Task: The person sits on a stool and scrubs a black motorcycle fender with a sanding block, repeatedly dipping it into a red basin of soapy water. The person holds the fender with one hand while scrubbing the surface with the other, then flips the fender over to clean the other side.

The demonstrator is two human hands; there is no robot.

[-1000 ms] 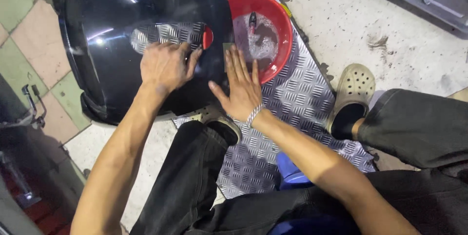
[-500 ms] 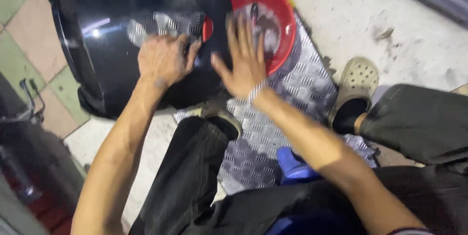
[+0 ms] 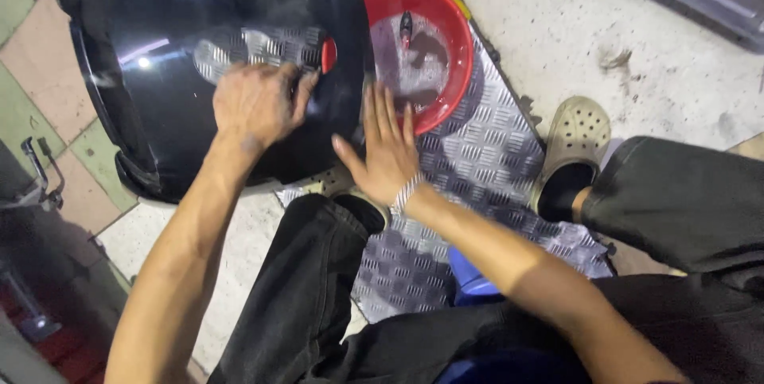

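A large glossy black curved panel lies on the ground in front of me, mirroring the metal plate. My left hand presses down on its near right part with fingers curled; whether it holds a cloth I cannot tell. My right hand lies flat and open against the panel's right edge, fingers pointing away from me, a bracelet on the wrist. Just beyond its fingertips stands a red basin of soapy water with a small dark object in it.
A ribbed metal checker plate lies under the basin and my legs. My foot in a beige clog rests at the right on rough concrete. I sit on a blue stool. Tiled floor and dark machine parts are at left.
Both hands have slid slightly over the panel's right part, the right hand moving from above the basin's rim back toward the panel's edge. The camera view has shifted a little.
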